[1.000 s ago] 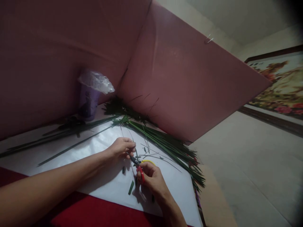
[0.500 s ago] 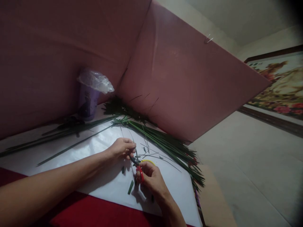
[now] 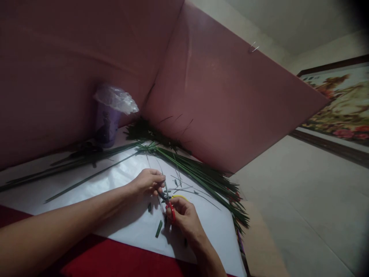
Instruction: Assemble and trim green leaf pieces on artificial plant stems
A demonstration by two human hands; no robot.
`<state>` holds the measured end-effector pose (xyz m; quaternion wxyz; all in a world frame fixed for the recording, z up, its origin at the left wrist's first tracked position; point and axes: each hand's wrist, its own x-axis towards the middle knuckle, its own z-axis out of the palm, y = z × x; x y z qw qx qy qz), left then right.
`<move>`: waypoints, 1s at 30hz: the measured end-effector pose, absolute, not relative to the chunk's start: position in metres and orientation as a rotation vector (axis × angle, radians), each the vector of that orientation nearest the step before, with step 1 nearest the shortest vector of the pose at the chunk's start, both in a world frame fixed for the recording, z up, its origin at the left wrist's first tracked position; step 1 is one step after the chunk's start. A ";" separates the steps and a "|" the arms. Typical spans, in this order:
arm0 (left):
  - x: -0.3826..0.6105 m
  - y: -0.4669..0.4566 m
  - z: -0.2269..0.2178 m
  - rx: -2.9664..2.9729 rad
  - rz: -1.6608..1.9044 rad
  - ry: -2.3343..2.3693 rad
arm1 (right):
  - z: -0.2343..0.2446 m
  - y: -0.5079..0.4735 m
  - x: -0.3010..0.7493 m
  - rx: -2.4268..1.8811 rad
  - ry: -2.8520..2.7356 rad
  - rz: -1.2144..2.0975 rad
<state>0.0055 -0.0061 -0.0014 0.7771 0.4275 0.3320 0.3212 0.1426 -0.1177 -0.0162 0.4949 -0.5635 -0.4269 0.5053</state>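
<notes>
Over the white tabletop (image 3: 129, 219), my left hand (image 3: 150, 181) is closed, pinching a narrow green leaf strip (image 3: 166, 187) between thumb and fingertips. The strip runs down toward my right hand (image 3: 186, 215), whose fingers are wrapped round red-handled scissors (image 3: 173, 212). The dark blades (image 3: 163, 196) point up and left, close below my left fingers and beside the strip. Whether they touch it I cannot tell. A yellow curved piece (image 3: 183, 197) shows just behind my right knuckles; what it belongs to is partly hidden. Short green cut pieces (image 3: 158, 229) lie below the hands.
A bundle of long green leaves (image 3: 198, 171) spreads along the right back edge. More long leaves (image 3: 75, 165) lie at left. A purple cup (image 3: 108, 125) with clear plastic on top stands at the back, before pink panels (image 3: 219, 84). Red cloth (image 3: 115, 257) lies in front.
Hardly anything differs. The scissors and my right fingers have shifted very slightly, while my left hand stays nearly in place with the strip.
</notes>
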 end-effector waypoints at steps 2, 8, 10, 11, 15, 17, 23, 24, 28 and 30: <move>0.005 -0.005 -0.002 0.926 0.703 0.719 | -0.018 -0.117 0.145 -1.369 -1.038 1.215; 0.005 -0.004 -0.001 0.917 0.727 0.710 | -0.018 -0.119 0.152 -1.499 -1.126 0.939; 0.005 -0.004 0.000 0.913 0.730 0.696 | -0.019 -0.121 0.154 -1.497 -1.173 0.845; 0.005 -0.004 0.000 0.914 0.732 0.694 | -0.020 -0.121 0.155 -1.492 -1.188 0.811; 0.004 -0.004 0.001 0.910 0.739 0.689 | -0.022 -0.124 0.155 -1.480 -1.212 0.711; 0.004 -0.005 0.002 0.898 0.732 0.683 | -0.018 -0.125 0.154 -1.470 -1.268 0.637; 0.002 -0.008 0.008 0.876 0.688 0.639 | -0.007 -0.124 0.152 -1.529 -1.417 0.404; 0.002 -0.008 0.009 0.871 0.675 0.627 | -0.007 -0.123 0.152 -1.539 -1.444 0.357; 0.002 -0.007 0.007 0.844 0.632 0.575 | -0.011 -0.122 0.153 -1.492 -1.500 0.322; 0.002 -0.007 0.006 0.839 0.628 0.553 | -0.011 -0.123 0.150 -1.471 -1.516 0.321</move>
